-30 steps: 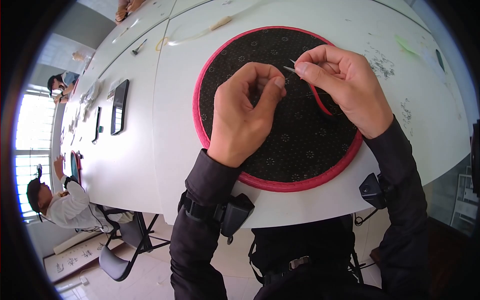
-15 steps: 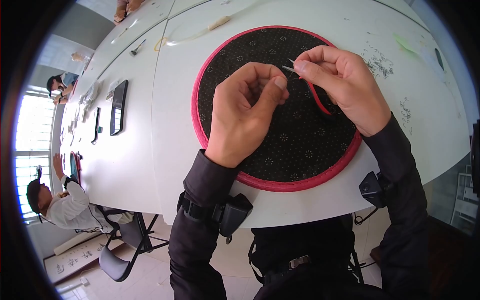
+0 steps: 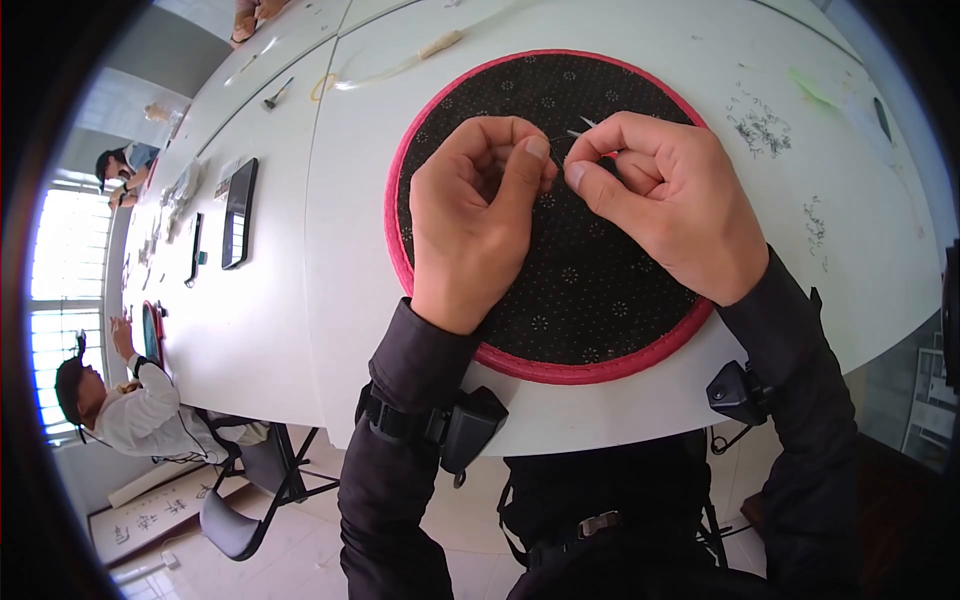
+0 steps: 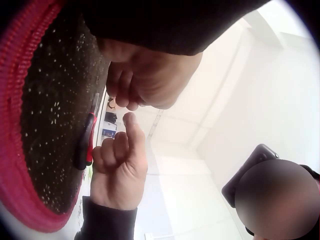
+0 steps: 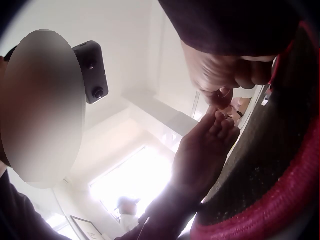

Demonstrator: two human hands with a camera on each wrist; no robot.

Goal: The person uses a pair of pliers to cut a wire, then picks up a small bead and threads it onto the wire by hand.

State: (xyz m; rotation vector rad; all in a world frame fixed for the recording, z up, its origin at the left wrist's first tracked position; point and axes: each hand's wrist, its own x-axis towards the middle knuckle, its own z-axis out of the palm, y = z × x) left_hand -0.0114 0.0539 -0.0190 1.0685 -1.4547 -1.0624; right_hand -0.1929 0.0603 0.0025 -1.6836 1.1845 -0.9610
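A round black mat with a pink-red rim [image 3: 440,97] lies beneath both hands. Over its left half my left hand [image 3: 473,225] has thumb and index fingertip pinched together. A thin dark strand [image 3: 561,138] runs from there toward my right hand [image 3: 672,200], whose thumb and forefinger also pinch; a fine loop [image 5: 225,92] shows at its fingertips in the right wrist view. The fingertips stand close but apart in the head view. A cutting tool with red and black handles [image 4: 89,141] rests on the mat, its metal tips [image 3: 587,125] poking out behind my right fingers.
Scattered dark bits [image 3: 760,128] lie right of the mat. Leftward are a black tablet-like device [image 3: 238,215], a wooden-handled tool [image 3: 440,44] and a small dark tool [image 3: 277,95]. Other people sit along the table, one in white [image 3: 145,410].
My right hand has moved slightly down and left, covering the tool's red handle in the head view. My left hand has shifted a little left.
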